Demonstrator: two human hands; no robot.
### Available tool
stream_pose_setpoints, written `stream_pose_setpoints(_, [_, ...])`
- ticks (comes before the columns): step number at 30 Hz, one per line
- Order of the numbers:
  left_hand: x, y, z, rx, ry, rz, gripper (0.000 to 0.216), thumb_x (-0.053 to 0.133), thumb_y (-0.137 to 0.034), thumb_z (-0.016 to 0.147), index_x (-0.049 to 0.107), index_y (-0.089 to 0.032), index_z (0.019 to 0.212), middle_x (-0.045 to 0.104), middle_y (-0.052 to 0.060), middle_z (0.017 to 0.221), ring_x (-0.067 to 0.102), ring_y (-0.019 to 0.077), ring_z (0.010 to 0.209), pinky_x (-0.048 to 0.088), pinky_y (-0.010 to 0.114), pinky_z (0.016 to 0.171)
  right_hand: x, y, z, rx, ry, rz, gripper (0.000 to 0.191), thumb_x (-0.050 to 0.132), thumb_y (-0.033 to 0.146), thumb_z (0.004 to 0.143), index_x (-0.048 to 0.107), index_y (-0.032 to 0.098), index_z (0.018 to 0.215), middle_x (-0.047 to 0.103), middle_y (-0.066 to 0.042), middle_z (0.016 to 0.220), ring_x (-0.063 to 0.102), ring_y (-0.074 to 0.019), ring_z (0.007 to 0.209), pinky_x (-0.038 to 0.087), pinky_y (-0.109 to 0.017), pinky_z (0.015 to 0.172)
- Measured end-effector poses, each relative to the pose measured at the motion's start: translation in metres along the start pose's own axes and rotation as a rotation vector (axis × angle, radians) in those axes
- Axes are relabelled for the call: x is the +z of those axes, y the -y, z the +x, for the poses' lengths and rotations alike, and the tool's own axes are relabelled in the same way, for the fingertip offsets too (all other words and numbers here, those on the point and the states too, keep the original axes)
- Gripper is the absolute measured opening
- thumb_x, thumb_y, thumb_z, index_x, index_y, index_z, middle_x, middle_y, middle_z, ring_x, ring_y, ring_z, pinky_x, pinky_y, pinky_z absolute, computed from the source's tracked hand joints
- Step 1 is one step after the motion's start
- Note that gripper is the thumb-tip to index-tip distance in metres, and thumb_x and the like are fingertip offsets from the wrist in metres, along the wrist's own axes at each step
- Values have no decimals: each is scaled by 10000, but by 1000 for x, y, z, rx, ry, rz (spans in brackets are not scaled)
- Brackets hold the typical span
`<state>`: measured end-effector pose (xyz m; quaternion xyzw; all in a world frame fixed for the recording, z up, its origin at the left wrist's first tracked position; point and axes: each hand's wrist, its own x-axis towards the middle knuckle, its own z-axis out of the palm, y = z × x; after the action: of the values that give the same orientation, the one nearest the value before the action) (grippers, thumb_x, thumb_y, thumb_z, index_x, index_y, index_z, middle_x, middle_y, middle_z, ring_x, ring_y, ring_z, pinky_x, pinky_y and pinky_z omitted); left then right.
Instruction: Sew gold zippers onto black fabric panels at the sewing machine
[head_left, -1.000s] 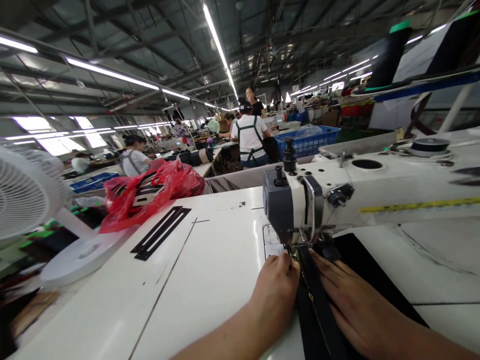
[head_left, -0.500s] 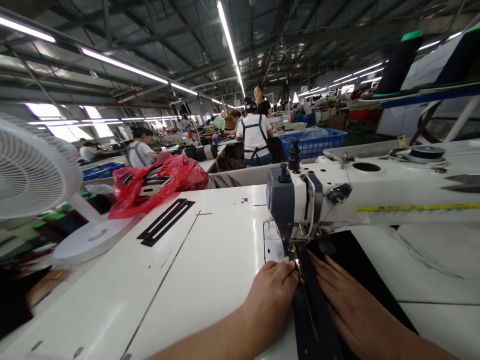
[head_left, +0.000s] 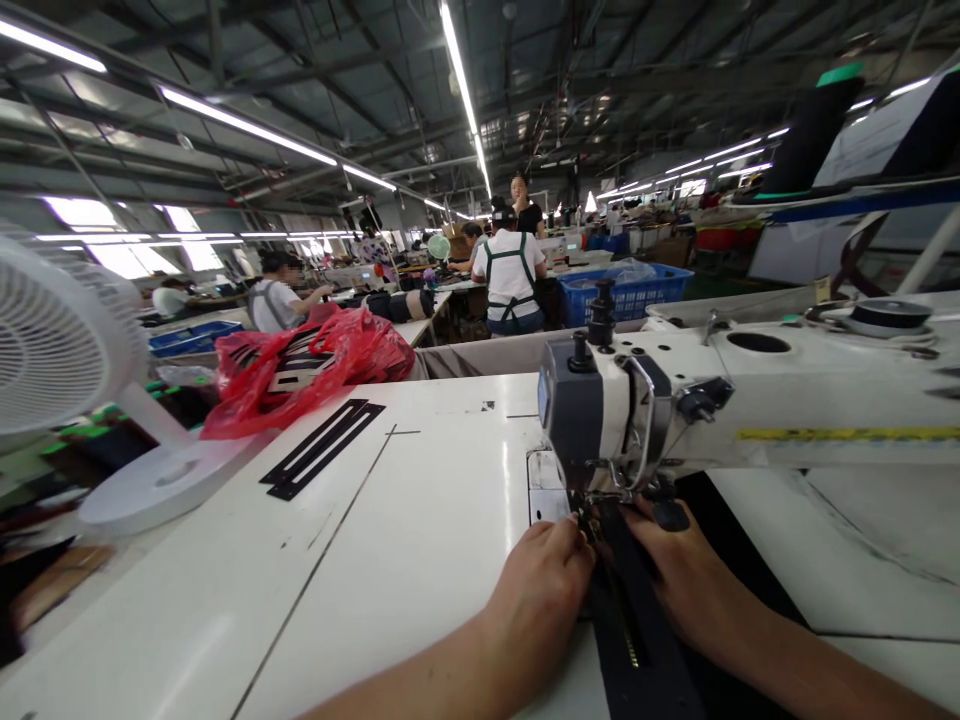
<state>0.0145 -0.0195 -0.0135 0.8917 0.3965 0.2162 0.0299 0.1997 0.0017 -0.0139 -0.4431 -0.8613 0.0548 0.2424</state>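
Observation:
A black fabric strip with a gold-toothed zipper runs under the needle area of a white and grey sewing machine. To the left of the zipper, my left hand is closed, its fingertips pinching the strip's edge just before the presser foot. My right hand rests on the strip's other side, fingers stretched toward the foot; their tips are partly hidden by the machine. Beneath that hand lies a larger black fabric piece, reaching back under the machine arm.
Two black slotted frames lie on the white table. Left of them are a red plastic bag with cut pieces and a white fan. Thread cones stand at right. Co-workers sit beyond, near a blue crate.
My right hand has slid forward to the presser foot, its fingers less flat. My left hand stays near the needle. The view has shifted slightly, and a co-worker at left has raised an arm.

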Motion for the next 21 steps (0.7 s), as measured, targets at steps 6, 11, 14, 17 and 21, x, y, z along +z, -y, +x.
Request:
stream_pose_setpoints(6, [4,-1,-4,13,-89,-36,206,466,-20,733,572,-86,898,601,112,910,559,212,841,509,360,835,2,0,16,195,40,205,235,455,339,778,636,198,830,665,-93,887,625,-251,869,491,-355,765])
stream_pose_setpoints(11, [8,-2,-3,19,-104,-12,220,446,-16,739,547,-117,907,604,81,891,559,208,891,465,377,920,-8,17,19,316,142,281,238,376,264,764,599,192,810,662,-80,780,646,-217,739,493,-302,651])
stream_pose_setpoints(14, [10,0,-4,44,-129,-9,260,432,-12,740,535,-125,949,611,76,942,544,209,993,336,410,1060,-6,18,21,343,194,247,230,363,246,776,585,187,791,655,-77,737,642,-217,688,477,-293,579])
stream_pose_setpoints(17, [11,0,-5,39,-137,-19,295,430,-3,725,531,-119,978,610,78,961,540,202,1016,302,386,1089,2,11,23,295,184,191,197,396,231,782,577,195,716,656,-66,720,630,-208,666,470,-288,591])
stream_pose_setpoints(21, [11,-1,-4,31,-145,-14,246,436,-4,722,536,-117,916,609,90,909,556,208,972,365,385,1050,9,5,26,254,169,179,153,442,206,763,573,190,685,655,-59,718,627,-203,686,482,-293,664])
